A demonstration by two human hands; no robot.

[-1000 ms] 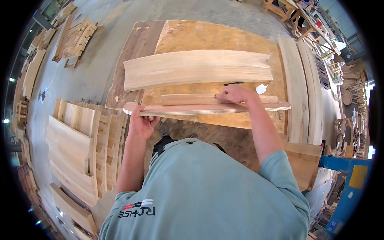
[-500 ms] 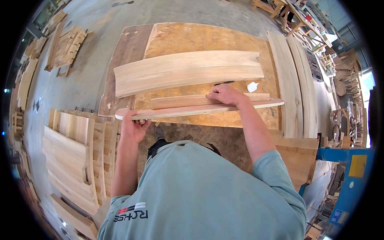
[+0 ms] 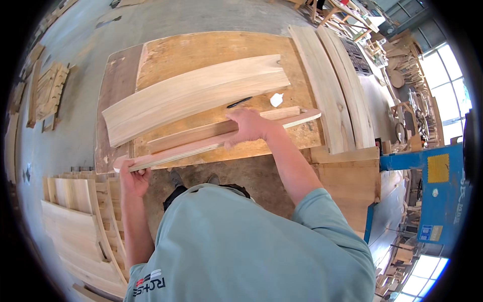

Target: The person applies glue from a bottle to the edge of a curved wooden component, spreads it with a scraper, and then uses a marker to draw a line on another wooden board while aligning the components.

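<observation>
A long, narrow plywood board [image 3: 177, 155] with a pale layered edge lies slantwise along the near side of the worktable [image 3: 216, 45]. My left hand [image 3: 135, 180] is closed round its left end, thumb on top and fingers curled below. On the board rests a slimmer wooden strip [image 3: 188, 136]. My right hand [image 3: 247, 126] spans strip and board toward their right half, fingers over the far side and thumb at the near edge. Beyond them lies a wide, slightly curved wooden panel [image 3: 196, 98]. A black pen [image 3: 239, 102] and a small white object [image 3: 276, 99] lie nearby.
Two long planks [image 3: 327, 90] flank the table on the right. Several wooden panels [image 3: 73, 226] stand at my left. A blue machine [image 3: 437, 194] is at the right, beside a wooden surface [image 3: 347, 183]. A slatted wooden stack [image 3: 50, 90] sits on the floor far left.
My view has turned, so the table appears farther left and more slanted. My right hand has gone from pinching the strip's far edge to a wide span across strip and board. The left hand keeps its hold.
</observation>
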